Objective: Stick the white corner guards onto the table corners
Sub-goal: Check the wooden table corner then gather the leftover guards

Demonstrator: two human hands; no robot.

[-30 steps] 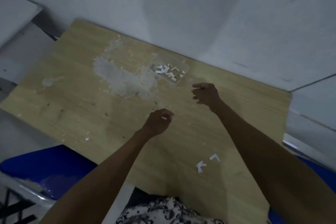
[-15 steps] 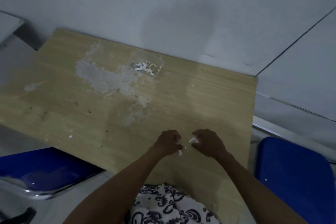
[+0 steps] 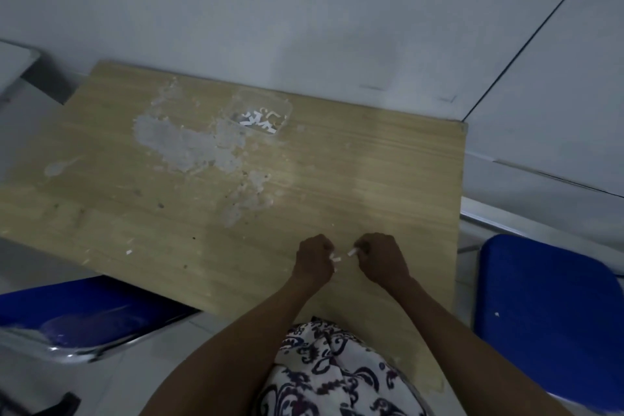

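Left hand: the left hand (image 3: 313,263) hovers low over the near right part of the table (image 3: 371,179), fingers curled, pinching a small white guard (image 3: 335,259) at its fingertips.
Right hand: the right hand (image 3: 381,258) sits just beside the left, fingers curled, pinching a second white piece (image 3: 352,251); whether that piece is a guard or a peeled backing cannot be told.
Gap: the two white pieces are near each other but apart.
Box: a clear box (image 3: 259,116) holding more white guards stands at the far edge of the table, close to the wall (image 3: 304,10).
Table top: a grey worn patch (image 3: 182,142) spreads left of the box; a few white scraps (image 3: 128,251) lie near the left front edge.
Chairs: one blue chair (image 3: 547,314) right of the table, another (image 3: 84,317) at the lower left.
Clothing: patterned cloth (image 3: 337,378) shows between the forearms.
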